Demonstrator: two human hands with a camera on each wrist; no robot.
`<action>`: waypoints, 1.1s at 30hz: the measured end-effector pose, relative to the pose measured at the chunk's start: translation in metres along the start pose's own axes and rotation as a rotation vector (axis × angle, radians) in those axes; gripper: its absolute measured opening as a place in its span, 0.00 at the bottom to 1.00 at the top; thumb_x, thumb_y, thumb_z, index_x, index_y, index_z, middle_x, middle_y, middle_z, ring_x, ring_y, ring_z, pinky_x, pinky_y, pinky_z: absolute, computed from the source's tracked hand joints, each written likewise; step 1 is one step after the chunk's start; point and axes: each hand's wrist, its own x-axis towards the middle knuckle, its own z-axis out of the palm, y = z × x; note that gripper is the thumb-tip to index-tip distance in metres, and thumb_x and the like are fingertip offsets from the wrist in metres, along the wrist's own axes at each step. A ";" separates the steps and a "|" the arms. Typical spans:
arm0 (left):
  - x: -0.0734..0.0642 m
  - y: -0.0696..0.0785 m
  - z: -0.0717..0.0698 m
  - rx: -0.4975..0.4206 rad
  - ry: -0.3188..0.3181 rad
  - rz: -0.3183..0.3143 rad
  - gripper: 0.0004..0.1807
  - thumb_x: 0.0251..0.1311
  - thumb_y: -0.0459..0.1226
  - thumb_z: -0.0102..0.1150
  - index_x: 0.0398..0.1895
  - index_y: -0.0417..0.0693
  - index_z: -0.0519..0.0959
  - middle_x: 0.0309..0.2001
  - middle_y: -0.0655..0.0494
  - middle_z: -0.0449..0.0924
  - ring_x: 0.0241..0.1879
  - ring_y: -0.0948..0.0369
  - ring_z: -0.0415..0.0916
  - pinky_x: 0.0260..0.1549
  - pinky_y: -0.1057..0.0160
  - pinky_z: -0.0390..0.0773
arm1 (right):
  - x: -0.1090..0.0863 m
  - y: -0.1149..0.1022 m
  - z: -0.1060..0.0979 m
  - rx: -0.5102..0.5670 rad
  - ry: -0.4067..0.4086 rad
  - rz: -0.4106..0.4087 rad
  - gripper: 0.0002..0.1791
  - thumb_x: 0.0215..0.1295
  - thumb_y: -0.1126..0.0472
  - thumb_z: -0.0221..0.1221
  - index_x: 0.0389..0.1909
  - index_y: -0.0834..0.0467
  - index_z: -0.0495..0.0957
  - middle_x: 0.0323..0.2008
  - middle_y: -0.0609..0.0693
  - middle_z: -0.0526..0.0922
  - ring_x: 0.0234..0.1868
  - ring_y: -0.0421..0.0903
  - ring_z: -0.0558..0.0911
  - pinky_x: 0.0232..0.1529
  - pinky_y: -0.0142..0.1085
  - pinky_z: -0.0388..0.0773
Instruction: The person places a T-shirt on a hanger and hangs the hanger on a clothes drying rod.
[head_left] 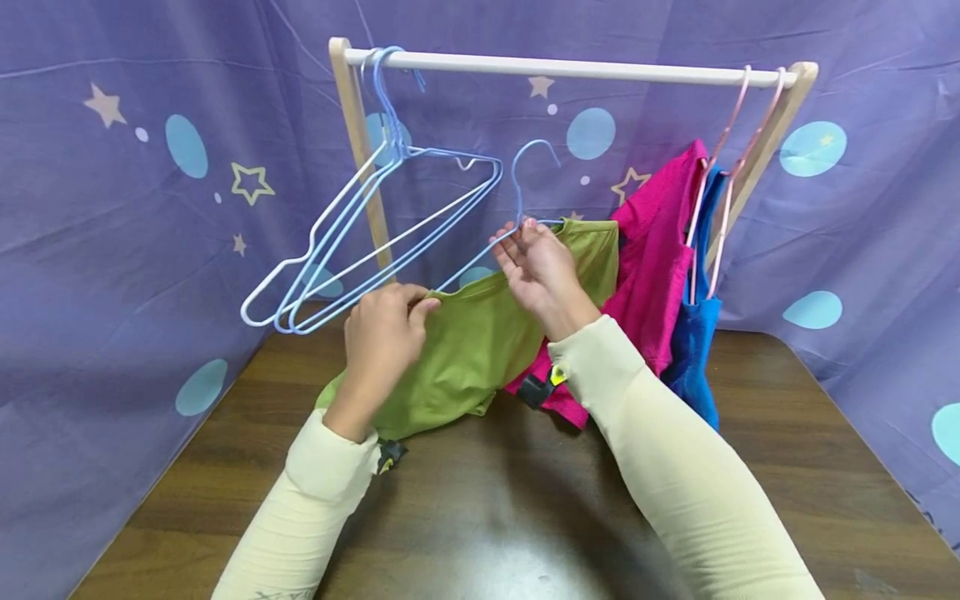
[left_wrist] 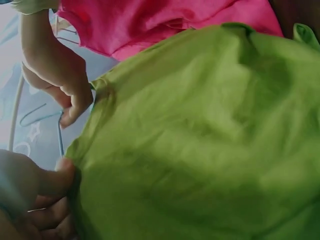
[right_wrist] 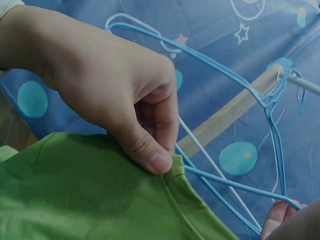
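Note:
A green top (head_left: 480,342) hangs partly on a blue wire hanger (head_left: 472,258), whose hook stands free, away from the rail. My left hand (head_left: 386,337) pinches the top's upper edge at its left end between thumb and fingers. Just under the hook, my right hand (head_left: 542,271) holds the hanger, palm turned up. In the left wrist view the green cloth (left_wrist: 195,140) spreads wide beside both hands. The right wrist view shows the left thumb (right_wrist: 159,162) pressed on the cloth edge, with the hanger's arm running into the top there.
A rack with a white rail (head_left: 570,67) and wooden posts stands behind. Blue and white hangers (head_left: 390,158) hang at its left end. A pink shirt (head_left: 656,267) and a blue garment (head_left: 697,358) hang at the right on pink hangers. Below is a brown table (head_left: 480,517).

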 end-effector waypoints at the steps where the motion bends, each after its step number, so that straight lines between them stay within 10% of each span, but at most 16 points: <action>1: 0.000 -0.002 0.000 -0.012 -0.016 0.000 0.13 0.67 0.46 0.66 0.43 0.48 0.89 0.41 0.49 0.89 0.38 0.41 0.85 0.32 0.40 0.79 | 0.001 -0.001 0.001 -0.002 0.001 -0.007 0.11 0.80 0.62 0.46 0.34 0.58 0.69 0.34 0.53 0.75 0.37 0.48 0.78 0.62 0.41 0.76; 13: 0.003 -0.040 0.013 -0.154 -0.233 -0.078 0.34 0.80 0.58 0.27 0.22 0.48 0.70 0.33 0.38 0.80 0.44 0.37 0.81 0.51 0.37 0.76 | 0.003 -0.022 0.017 -0.025 0.015 -0.059 0.10 0.79 0.63 0.49 0.33 0.58 0.70 0.31 0.53 0.76 0.34 0.48 0.79 0.47 0.38 0.82; 23: 0.014 -0.058 0.015 -0.118 -0.118 -0.273 0.22 0.74 0.53 0.51 0.47 0.43 0.81 0.47 0.42 0.81 0.50 0.40 0.77 0.52 0.42 0.74 | 0.002 -0.037 0.024 -0.086 -0.011 -0.084 0.10 0.79 0.64 0.49 0.34 0.59 0.71 0.30 0.53 0.77 0.32 0.48 0.79 0.44 0.37 0.82; 33: 0.035 -0.083 0.039 -0.241 -0.004 -0.236 0.32 0.70 0.48 0.61 0.67 0.33 0.71 0.64 0.35 0.73 0.68 0.38 0.64 0.70 0.44 0.60 | 0.004 -0.055 0.029 -0.148 -0.047 -0.076 0.09 0.79 0.66 0.48 0.35 0.59 0.72 0.32 0.53 0.77 0.33 0.47 0.77 0.42 0.37 0.81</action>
